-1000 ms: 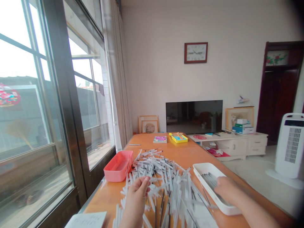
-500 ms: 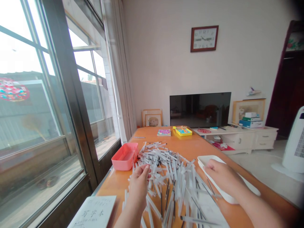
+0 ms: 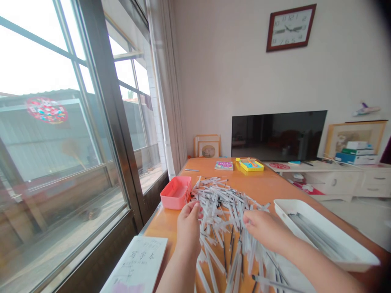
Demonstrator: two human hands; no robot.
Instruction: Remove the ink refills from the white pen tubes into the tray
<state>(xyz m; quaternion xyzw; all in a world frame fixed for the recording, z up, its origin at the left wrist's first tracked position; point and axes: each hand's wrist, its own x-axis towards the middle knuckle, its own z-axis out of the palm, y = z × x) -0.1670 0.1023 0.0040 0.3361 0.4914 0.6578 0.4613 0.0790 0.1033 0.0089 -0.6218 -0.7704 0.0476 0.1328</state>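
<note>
A heap of translucent pen barrels (image 3: 210, 203) and dark thin refills (image 3: 231, 240) spreads over the wooden table. My left hand (image 3: 190, 219) is closed, thumb against fingers, at the heap's left edge; whatever the fingers pinch does not show. Over the right part of the heap my right hand (image 3: 263, 224) is curled closed, its fingertips turned away from view. To its right stands a long white tray (image 3: 369, 256) in which several assembled-looking pens (image 3: 317, 234) lie side by side. A pink plastic box (image 3: 175, 201) sits just beyond my left hand.
A writing notebook (image 3: 137, 260) lies at the near left. Toward the far end are a silver pen (image 3: 192, 170), a small purple book (image 3: 224, 165) and a yellow box (image 3: 251, 166). Windows line the left side; a TV (image 3: 277, 136) stands beyond the table.
My right hand has moved left from above the white tray to the heap, uncovering the pens in the tray. My left hand stays near the pink box. The view has turned slightly.
</note>
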